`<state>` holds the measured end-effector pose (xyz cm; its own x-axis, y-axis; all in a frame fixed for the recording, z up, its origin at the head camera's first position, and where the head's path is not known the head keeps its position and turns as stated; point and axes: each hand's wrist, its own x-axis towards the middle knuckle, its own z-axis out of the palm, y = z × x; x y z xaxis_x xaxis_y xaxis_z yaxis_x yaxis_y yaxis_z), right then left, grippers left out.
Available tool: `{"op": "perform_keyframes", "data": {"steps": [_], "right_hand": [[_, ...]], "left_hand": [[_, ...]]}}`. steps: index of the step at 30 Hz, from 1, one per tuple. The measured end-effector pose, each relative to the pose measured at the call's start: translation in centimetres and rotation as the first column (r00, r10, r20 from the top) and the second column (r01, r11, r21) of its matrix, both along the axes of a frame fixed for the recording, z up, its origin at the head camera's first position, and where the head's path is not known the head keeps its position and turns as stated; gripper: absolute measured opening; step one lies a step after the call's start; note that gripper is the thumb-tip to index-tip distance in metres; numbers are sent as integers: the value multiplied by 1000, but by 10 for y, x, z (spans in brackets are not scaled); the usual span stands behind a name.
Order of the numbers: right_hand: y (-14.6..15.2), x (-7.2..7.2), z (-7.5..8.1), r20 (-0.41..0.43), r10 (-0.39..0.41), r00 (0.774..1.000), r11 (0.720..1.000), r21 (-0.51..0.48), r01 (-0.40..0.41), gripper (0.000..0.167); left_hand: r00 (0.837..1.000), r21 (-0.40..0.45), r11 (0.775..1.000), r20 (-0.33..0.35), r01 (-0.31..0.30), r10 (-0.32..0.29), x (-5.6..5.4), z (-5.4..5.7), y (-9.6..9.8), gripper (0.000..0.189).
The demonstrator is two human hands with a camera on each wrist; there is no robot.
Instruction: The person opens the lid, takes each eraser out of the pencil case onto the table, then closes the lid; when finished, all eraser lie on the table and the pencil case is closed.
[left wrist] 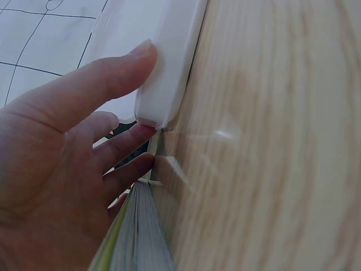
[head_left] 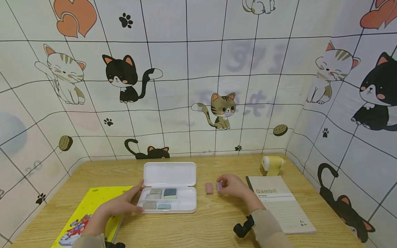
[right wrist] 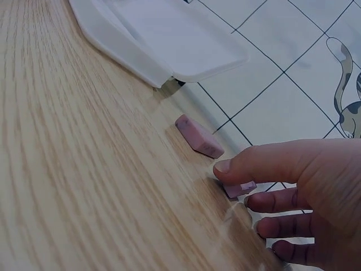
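Note:
A white plastic case [head_left: 185,205] lies with its lid raised at the back, several grey and blue-green blocks [head_left: 149,205] in its compartments. My left hand [head_left: 122,203] rests against the case's left end; in the left wrist view its thumb lies along the case wall and the fingertips touch the end. To the right of the case, my right hand [head_left: 234,187] pinches a small purple eraser [head_left: 219,186] between thumb and index finger, at the tabletop. A pink eraser [right wrist: 198,137] with dark smudges lies between that hand and the case.
A yellow book [head_left: 90,203] lies partly under my left forearm. At the right are a notebook [head_left: 286,206], partly under my right arm, and a yellow dispenser-like object [head_left: 273,166]. A cat-patterned sheet [head_left: 201,69] hangs behind the wooden table [head_left: 173,230].

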<state>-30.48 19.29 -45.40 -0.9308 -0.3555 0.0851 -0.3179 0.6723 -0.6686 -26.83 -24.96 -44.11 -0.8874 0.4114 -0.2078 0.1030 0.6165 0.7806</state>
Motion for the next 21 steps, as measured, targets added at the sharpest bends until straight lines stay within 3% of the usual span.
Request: {"op": "perform_keyframes", "data": {"steps": [4,12,21], "right_hand": [[-1,0,-1,9,-18,1000,1000,3,18,40],[-3,-1,-4,13,-44,999,999,18,44,40],[-2,-2,-3,24,-17,1000,1000,8,17,43]], "left_hand": [[1000,-5,1000,-7,15,-15,1,1,-1,109],[1000,-3,1000,6,-12,12,1,2,-1,110],[1000,4,1000,8,5,-5,3,4,-2,110]]}}
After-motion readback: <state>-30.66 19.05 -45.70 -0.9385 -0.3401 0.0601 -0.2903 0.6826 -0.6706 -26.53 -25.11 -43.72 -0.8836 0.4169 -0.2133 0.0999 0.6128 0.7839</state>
